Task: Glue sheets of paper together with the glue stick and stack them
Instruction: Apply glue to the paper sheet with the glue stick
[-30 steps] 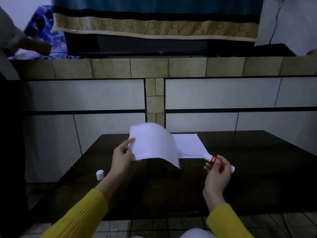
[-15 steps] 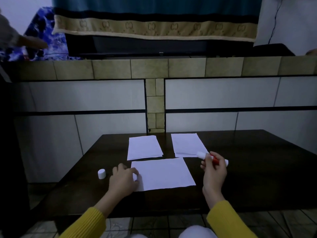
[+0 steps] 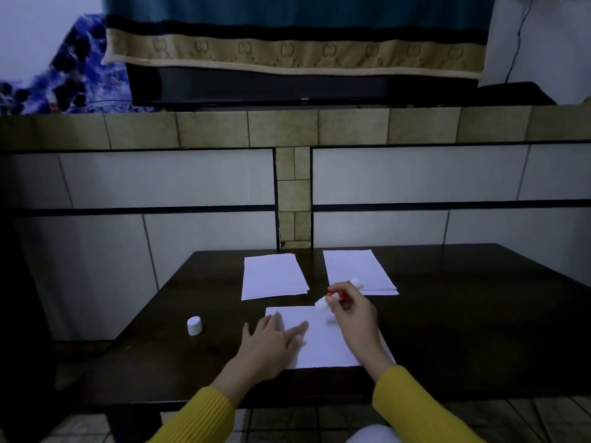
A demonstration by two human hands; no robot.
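A single white sheet lies flat near the front of the dark table. My left hand rests palm down on its left part, fingers spread. My right hand holds the red and white glue stick over the sheet's far edge, its white tip pointing left and down at the paper. Two more piles of white paper lie further back: a left pile and a right pile.
The glue stick's white cap stands on the table to the left of the sheet. A tiled wall rises behind the table, with a dark television and draped cloths on the ledge above. Floor tiles show below the table's front edge.
The sheet I held up was laid flat on the table. My left hand moved onto it and spread out. My right hand brought the glue stick left, down to the sheet's far edge.
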